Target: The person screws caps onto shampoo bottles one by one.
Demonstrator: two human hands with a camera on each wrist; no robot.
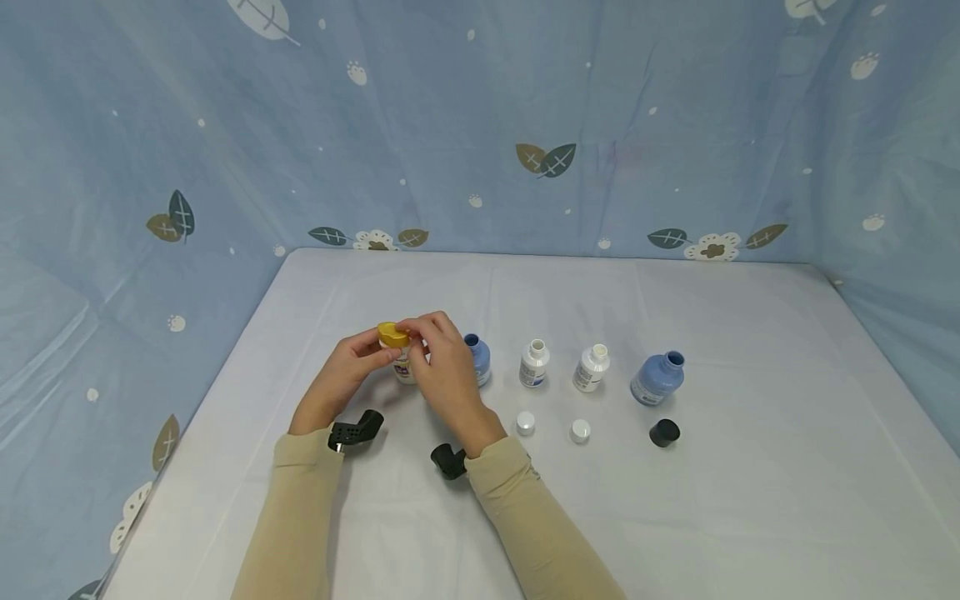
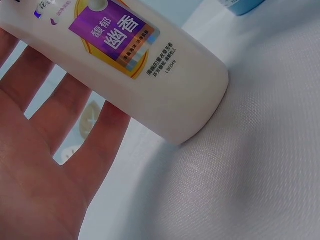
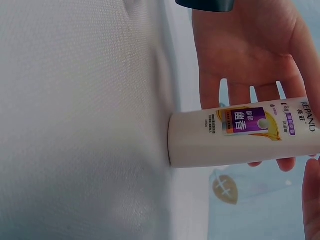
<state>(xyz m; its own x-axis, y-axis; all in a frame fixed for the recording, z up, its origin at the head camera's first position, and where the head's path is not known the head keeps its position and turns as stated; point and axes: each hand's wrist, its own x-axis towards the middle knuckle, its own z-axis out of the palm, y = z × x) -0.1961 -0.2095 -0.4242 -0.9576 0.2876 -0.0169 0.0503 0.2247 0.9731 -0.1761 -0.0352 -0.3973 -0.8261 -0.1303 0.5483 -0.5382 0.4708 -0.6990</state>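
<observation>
A white body wash bottle (image 3: pixel 200 142) with a purple label and a gold-yellow cap (image 1: pixel 393 335) stands upright on the table. My left hand (image 1: pixel 342 377) grips it near the top from the left, thumb in front; in the left wrist view the fingers (image 2: pixel 112 135) pass behind the bottle (image 2: pixel 165 90). From the right, my right hand (image 1: pixel 450 371) pinches at the cap with bent fingers. The cap lies outside both wrist views. Just behind the right hand stands an uncapped blue bottle (image 1: pixel 481 360), partly covered by it.
Two uncapped white bottles (image 1: pixel 534 364) (image 1: pixel 591 368) and a second uncapped blue bottle (image 1: pixel 657 379) stand in a row to the right. Before them on the white cloth (image 1: pixel 750 500) lie two white caps (image 1: pixel 526 423) (image 1: pixel 580 431) and a black cap (image 1: pixel 664 432).
</observation>
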